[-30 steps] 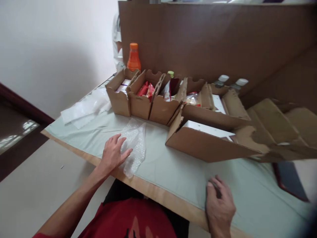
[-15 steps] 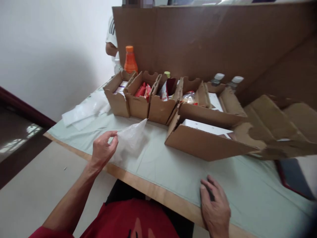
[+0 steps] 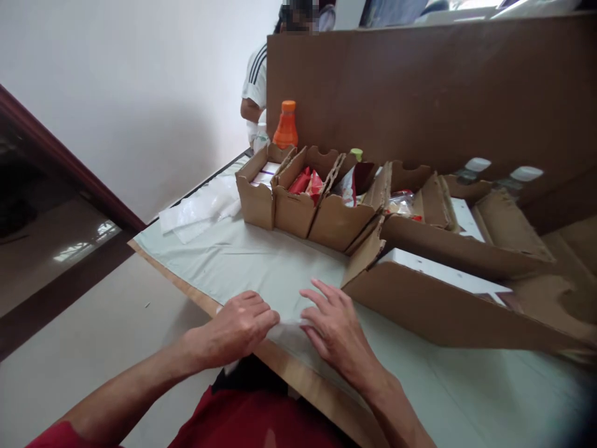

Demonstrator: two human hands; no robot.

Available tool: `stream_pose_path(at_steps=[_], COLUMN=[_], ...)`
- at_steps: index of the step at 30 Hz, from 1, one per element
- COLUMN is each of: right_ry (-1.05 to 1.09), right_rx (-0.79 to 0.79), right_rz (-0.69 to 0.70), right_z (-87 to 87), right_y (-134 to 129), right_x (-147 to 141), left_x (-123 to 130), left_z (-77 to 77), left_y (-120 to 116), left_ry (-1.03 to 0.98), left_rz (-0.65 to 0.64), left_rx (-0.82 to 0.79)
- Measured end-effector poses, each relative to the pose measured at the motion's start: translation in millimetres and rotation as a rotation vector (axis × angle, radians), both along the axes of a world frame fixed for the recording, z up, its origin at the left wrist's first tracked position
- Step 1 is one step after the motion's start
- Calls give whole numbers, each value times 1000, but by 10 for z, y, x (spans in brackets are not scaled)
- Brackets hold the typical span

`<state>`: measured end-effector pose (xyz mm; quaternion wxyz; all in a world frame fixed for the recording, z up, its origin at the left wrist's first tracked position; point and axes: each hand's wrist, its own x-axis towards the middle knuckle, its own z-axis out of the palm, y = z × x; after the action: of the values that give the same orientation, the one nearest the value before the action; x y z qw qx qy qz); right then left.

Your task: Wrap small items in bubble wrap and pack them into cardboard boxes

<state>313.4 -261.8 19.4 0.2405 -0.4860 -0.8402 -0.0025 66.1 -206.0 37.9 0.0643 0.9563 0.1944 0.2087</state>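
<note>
My left hand (image 3: pixel 242 328) is closed on the edge of a clear plastic bag (image 3: pixel 290 334) at the table's front edge. Most of the bag is hidden beneath my hands, and a bit of it hangs below the left one. Facing it, my right hand (image 3: pixel 334 320) has its fingers spread and slightly curved, with the fingertips at the bag's other end. Whether they touch the film is hard to see. Just beyond the right hand stands a cardboard box (image 3: pixel 420 311) holding a white flat box (image 3: pixel 443 272).
More clear plastic bags (image 3: pixel 200 211) lie on the cloth-covered table (image 3: pixel 224 261) at left. A row of cardboard bins (image 3: pixel 293 214) holds red packets (image 3: pixel 305 182) and other packs. Behind are an orange bottle (image 3: pixel 286 127), white-capped bottles (image 3: pixel 476 167), a cardboard screen (image 3: pixel 396 93) and a person (image 3: pixel 255 78).
My left hand has brought the plastic bag toward the table's front edge. The right hand has come from the right up to the bag, its fingers spreading. The view has swung right.
</note>
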Motion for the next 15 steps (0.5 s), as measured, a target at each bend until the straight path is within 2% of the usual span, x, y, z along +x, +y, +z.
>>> stream_pose_path(at_steps=[3,6,9,11,13,15], right_ry=[88,291,548,675,763,806], right_rx=[-60,-150,-333,-446,-483,-434], right_rz=[-10,-20,-99,-153,-191,-245], right_z=[-90,-74,-15,-32,-131,-306], right_y=[126,244,454,643,841,1012], right_x=[147,181,23,-138,-285,-383], left_x=[-270,-520,-657,-686,-699,-749], left_z=[-35,-62,-78,-103,-143,-176], left_y=[110,286,434,498,553,622], left_ry=[-33,-84,-128,-145,-148,-137], left_rz=[114,243,350,367,371,412], left_rx=[-106,-270,-525,-678,-757,-796])
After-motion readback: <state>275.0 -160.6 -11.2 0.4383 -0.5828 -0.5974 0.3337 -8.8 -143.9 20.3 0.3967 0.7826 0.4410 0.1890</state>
